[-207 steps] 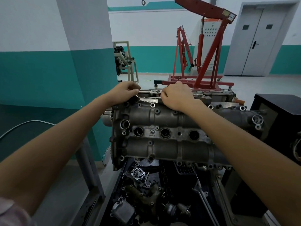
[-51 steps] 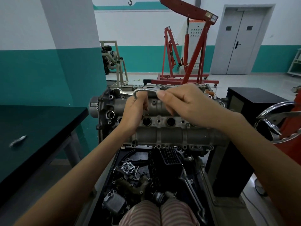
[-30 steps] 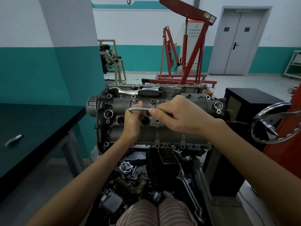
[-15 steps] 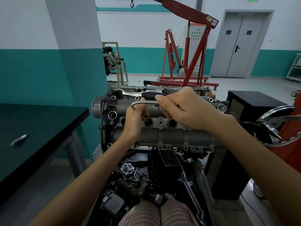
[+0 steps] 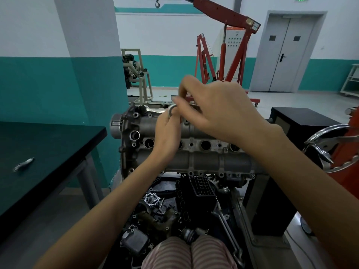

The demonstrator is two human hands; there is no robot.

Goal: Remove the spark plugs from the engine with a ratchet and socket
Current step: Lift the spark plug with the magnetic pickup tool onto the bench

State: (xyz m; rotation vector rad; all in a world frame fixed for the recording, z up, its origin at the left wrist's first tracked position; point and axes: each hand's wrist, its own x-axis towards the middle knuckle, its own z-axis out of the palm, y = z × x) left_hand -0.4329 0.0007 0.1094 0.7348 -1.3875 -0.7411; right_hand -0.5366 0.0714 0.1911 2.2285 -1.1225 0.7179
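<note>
Both hands meet above the engine (image 5: 194,152). The left hand (image 5: 168,133) has its fingers curled round a bent, silvery flexible tool (image 5: 172,111), blurred by motion, and the right hand (image 5: 217,109) pinches the same tool from the other side. The open spark plug wells (image 5: 206,145) sit just below the hands.
</note>
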